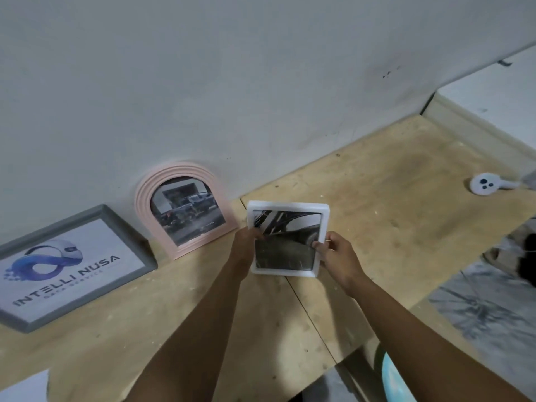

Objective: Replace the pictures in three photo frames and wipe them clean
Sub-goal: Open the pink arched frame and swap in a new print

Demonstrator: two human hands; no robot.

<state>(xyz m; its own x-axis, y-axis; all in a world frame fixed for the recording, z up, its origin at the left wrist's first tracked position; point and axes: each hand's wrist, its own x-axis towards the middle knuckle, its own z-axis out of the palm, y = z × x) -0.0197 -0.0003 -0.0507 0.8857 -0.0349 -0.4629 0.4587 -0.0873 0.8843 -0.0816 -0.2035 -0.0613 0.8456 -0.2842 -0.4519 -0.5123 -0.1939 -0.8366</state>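
Holding entry, head view: you grip the white square frame [287, 242] with both hands over the table [406, 198], just right of the pink arched frame [182, 210]. Your left hand [246, 243] curls round its left edge, and your right hand [335, 252] pinches its right edge. Frames, count three: one white, in hand; one pink arched, propped at the wall; one grey frame [72, 265] with a logo print, far left. Pictures, count three, one showing in each frame; you cannot tell which are new. Progress, as judged: the white frame is the one in work, and with no cloth in view, wiping looks outstanding. Sundries: one white round device [484, 184] at right; one paper corner [23, 387] lower left.
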